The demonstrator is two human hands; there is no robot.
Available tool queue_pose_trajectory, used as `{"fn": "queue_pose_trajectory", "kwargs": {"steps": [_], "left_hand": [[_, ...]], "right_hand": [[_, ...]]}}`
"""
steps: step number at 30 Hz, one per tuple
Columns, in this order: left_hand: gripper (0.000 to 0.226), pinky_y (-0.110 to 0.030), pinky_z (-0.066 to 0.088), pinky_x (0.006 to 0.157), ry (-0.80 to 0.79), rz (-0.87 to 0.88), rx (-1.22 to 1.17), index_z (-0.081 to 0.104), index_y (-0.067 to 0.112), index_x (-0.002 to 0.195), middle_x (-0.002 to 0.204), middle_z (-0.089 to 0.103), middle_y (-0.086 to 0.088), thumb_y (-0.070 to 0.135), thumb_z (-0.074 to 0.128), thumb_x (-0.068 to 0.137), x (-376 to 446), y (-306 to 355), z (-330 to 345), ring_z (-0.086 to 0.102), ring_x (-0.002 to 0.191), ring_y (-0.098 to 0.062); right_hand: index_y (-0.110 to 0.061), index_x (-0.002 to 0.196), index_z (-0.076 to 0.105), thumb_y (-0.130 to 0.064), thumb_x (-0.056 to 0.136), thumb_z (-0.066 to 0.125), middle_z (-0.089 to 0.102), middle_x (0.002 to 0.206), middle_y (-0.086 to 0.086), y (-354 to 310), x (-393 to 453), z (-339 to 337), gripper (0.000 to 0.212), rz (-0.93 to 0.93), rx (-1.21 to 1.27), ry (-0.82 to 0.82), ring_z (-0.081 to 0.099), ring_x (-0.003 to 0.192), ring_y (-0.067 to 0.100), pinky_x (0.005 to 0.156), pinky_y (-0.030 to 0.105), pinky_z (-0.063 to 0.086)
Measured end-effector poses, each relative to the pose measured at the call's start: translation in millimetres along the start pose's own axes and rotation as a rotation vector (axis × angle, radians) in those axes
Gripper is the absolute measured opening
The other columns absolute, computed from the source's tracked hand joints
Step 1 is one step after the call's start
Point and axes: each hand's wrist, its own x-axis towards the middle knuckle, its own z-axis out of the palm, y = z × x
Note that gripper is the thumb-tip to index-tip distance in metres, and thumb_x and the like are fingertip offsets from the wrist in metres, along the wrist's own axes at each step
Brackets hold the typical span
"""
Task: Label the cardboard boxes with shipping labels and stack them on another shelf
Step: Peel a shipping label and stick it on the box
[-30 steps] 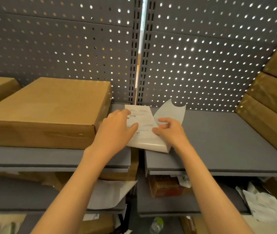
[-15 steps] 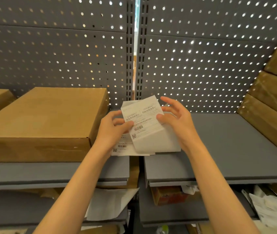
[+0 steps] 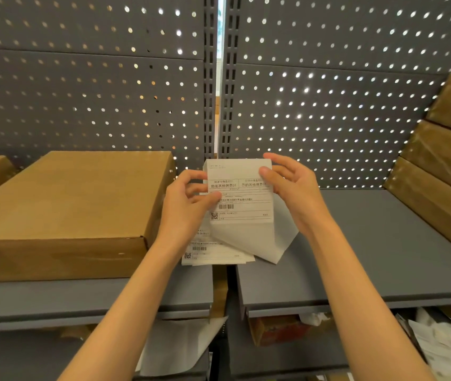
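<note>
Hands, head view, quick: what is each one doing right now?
Left hand: pinches the left edge of the shipping label, thumb on its printed face.
Right hand: pinches the label's top right corner, other fingers spread.

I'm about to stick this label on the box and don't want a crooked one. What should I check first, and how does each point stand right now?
1. Label held by both hands: ok, left hand and right hand pinch its sides.
2. Backing sheet fully off: not ok, it hangs below the label.
3. Printed side faces you: ok.
4. Box top bare: ok.
5. Label over the box: not ok, it is to the box's right.
6. Spare labels out of the way: ok, lying on the shelf.
</note>
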Motion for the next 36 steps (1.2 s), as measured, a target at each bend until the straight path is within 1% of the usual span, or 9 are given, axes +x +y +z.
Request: {"fn": "queue_pose_trajectory", "kwargs": {"steps": [3,6,10,12,18,24,28,30,36], "left_hand": [[0.027,-0.018,0.056,0.066,0.01,0.0,0.056,0.054,0.016,0.104,0.099,0.068,0.002,0.009,0.068,0.083,2.2,-0.8,0.0,0.067,0.081,-0.006],[0.045,-0.022,0.053,0.077,0.07,0.081,0.216,0.047,0.018,0.119,0.112,0.06,0.001,0.014,0.071,0.081,3.8,-1.1,-1.1,0.061,0.095,-0.01],[0.053,-0.008,0.028,0.084,0.101,0.335,0.581,0.046,0.02,0.129,0.12,0.043,0.005,0.017,0.069,0.082,6.8,8.5,-3.5,0.038,0.112,-0.009],[0.049,-0.009,0.023,0.084,0.064,0.43,0.68,0.049,0.021,0.129,0.12,0.044,0.003,0.018,0.067,0.084,11.6,14.3,-3.4,0.036,0.113,-0.012],[0.022,-0.026,0.043,0.083,0.034,0.397,0.605,0.063,0.019,0.106,0.103,0.059,0.003,0.021,0.067,0.084,23.7,17.4,-14.9,0.054,0.095,-0.012],[0.009,-0.007,0.04,0.067,0.024,0.369,0.516,0.065,0.017,0.087,0.089,0.062,0.003,0.017,0.071,0.08,23.8,19.8,-18.7,0.052,0.077,-0.001],[0.008,-0.01,0.039,0.067,0.026,0.37,0.538,0.065,0.015,0.087,0.083,0.06,0.006,0.018,0.069,0.081,22.8,20.4,-17.1,0.052,0.076,-0.003],[0.009,-0.02,0.041,0.074,0.017,0.385,0.571,0.064,0.015,0.089,0.082,0.059,0.007,0.02,0.068,0.082,22.0,20.2,-15.4,0.052,0.078,-0.008],[0.024,-0.031,0.035,0.093,-0.093,0.456,0.719,0.063,0.027,0.108,0.103,0.053,0.013,0.029,0.066,0.084,24.6,22.9,-6.3,0.045,0.099,-0.012]], "right_hand": [[-0.02,0.11,0.061,-0.012,0.089,0.063,0.071,0.092,0.002,1.8,2.3,1.9,0.023,-0.005,0.0,0.024,0.067,0.083,0.012,0.083,0.034,0.054],[-0.017,0.11,0.062,-0.013,0.088,0.064,0.072,0.096,0.005,3.0,4.0,3.1,0.022,-0.016,-0.013,0.029,0.068,0.084,0.013,0.081,0.032,0.054],[-0.018,0.102,0.064,-0.013,0.087,0.065,0.072,0.094,0.002,3.8,4.9,6.1,0.016,-0.037,-0.025,-0.011,0.068,0.085,0.009,0.074,0.021,0.053],[-0.021,0.096,0.065,-0.014,0.086,0.066,0.071,0.095,0.001,4.2,5.1,8.0,0.012,-0.05,-0.04,-0.022,0.067,0.088,0.009,0.075,0.021,0.051],[-0.021,0.092,0.066,-0.015,0.087,0.065,0.071,0.089,-0.002,3.7,3.8,9.8,0.007,-0.074,-0.045,-0.01,0.067,0.083,0.004,0.07,0.016,0.051],[-0.019,0.09,0.066,-0.015,0.087,0.065,0.07,0.085,-0.005,3.7,3.4,11.4,0.005,-0.084,-0.041,0.007,0.066,0.08,0.002,0.07,0.013,0.049],[-0.015,0.094,0.068,-0.017,0.088,0.064,0.072,0.088,0.0,5.7,3.4,11.9,0.007,-0.093,-0.046,0.016,0.067,0.082,0.007,0.07,0.016,0.05],[-0.015,0.093,0.069,-0.019,0.09,0.061,0.073,0.086,0.0,5.9,2.5,12.1,0.01,-0.101,-0.059,0.021,0.068,0.079,0.006,0.069,0.016,0.05],[-0.016,0.088,0.069,-0.021,0.09,0.061,0.071,0.081,-0.003,5.0,1.0,13.8,0.009,-0.107,-0.039,0.028,0.067,0.075,0.005,0.067,0.015,0.052]]}}
